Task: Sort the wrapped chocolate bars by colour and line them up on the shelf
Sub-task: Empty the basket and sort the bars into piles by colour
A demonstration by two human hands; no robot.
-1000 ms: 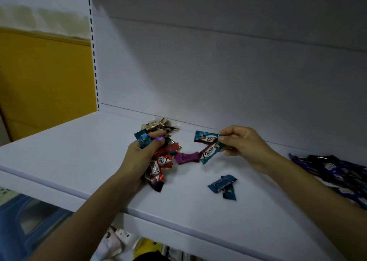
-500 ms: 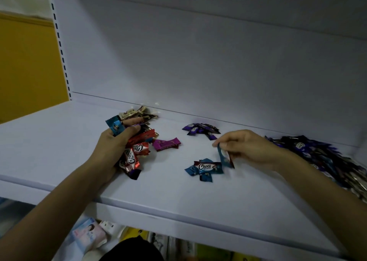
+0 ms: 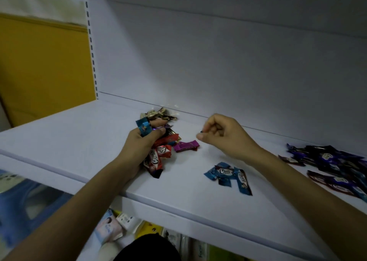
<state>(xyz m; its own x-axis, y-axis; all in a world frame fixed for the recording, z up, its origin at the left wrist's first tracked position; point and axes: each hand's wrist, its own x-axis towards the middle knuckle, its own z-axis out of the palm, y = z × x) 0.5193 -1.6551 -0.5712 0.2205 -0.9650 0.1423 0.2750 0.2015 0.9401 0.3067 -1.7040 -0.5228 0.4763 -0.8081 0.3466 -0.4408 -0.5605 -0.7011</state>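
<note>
The left hand [image 3: 139,147] covers much of the mixed bundle of bars [image 3: 162,150] it grips; the dark purple pile [image 3: 335,161] runs off the right edge; the right hand [image 3: 222,135], curled, hides whether it pinches anything — packets on the lower shelf [image 3: 108,228], near, are blurred and half hidden

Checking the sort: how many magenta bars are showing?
1: the magenta bar lies on the shelf just right of the bunch in the left hand; more may be hidden in that bunch.

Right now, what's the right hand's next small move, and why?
Probably pinch the magenta bar lying loose near the right hand: that hand looks empty, the left hand grips the mixed bunch, and the blue bars already lie grouped on the shelf.
</note>
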